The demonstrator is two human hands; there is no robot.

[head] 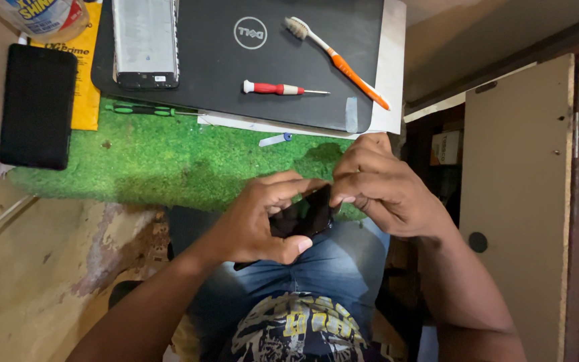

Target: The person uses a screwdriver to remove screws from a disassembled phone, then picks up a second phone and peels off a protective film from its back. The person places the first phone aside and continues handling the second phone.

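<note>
Both hands grasp a flat black glossy rectangular phone above the lap

The left hand clamps the phone's near edge between thumb and curled fingers; the right hand pinches its far upper corner. The dark face is unlit and largely covered by fingers
</note>
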